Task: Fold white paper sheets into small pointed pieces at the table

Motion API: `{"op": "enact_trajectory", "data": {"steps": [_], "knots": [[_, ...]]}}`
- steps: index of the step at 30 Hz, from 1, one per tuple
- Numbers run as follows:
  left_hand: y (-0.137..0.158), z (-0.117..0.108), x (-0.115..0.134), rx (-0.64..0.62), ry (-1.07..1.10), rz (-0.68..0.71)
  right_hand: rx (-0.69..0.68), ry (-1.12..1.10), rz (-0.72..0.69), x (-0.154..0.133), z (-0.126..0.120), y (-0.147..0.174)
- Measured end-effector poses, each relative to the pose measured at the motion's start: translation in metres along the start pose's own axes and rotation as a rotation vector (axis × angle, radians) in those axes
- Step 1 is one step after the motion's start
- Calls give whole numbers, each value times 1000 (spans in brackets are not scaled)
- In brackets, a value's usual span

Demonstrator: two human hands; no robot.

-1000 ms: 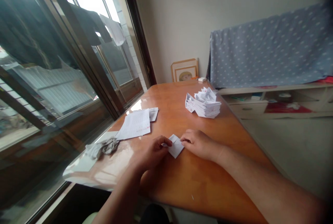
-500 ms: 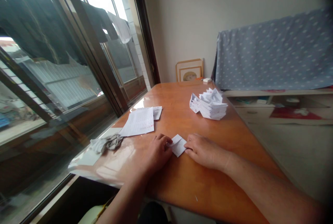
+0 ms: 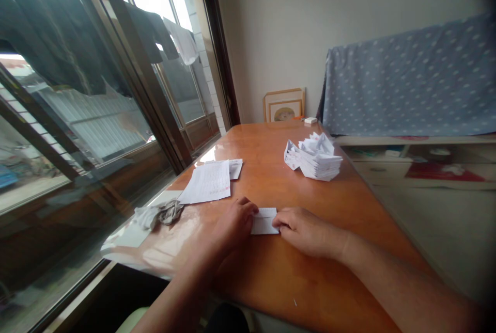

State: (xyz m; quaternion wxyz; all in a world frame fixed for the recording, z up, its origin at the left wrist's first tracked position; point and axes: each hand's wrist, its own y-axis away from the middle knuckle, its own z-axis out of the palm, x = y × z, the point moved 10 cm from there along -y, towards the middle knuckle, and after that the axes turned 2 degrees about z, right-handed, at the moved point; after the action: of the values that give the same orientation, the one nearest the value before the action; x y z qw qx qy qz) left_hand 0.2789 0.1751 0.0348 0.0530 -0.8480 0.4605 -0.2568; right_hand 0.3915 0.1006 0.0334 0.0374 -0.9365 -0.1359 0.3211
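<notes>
A small folded piece of white paper [image 3: 265,222] lies on the brown wooden table [image 3: 259,183] near its front edge, with a crease line running across its upper part. My left hand [image 3: 239,219] grips its left edge, fingers curled. At the right edge, my right hand [image 3: 300,227] pinches the paper between thumb and bent fingers. Beyond my right hand stands a pile of folded white papers [image 3: 320,160]. To the far left of my left hand lie lined sheets with writing [image 3: 207,182].
A crumpled grey cloth [image 3: 168,211] rests at the table's left edge beside the window. Picture frames [image 3: 284,107] lean on the wall behind the table, near a small white box [image 3: 310,121]. A polka-dot blue cloth [image 3: 406,80] hangs at right above a low cabinet [image 3: 382,170].
The folded paper has turned from a tilted, diamond-like position to lie square in front of me. Both hands have stayed at its sides, the right one slightly lower.
</notes>
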Motion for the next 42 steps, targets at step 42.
{"op": "enact_trajectory", "data": {"steps": [42], "knots": [[10, -1, 4, -42, -169, -107, -66, 338, 300, 50, 10, -1]]}}
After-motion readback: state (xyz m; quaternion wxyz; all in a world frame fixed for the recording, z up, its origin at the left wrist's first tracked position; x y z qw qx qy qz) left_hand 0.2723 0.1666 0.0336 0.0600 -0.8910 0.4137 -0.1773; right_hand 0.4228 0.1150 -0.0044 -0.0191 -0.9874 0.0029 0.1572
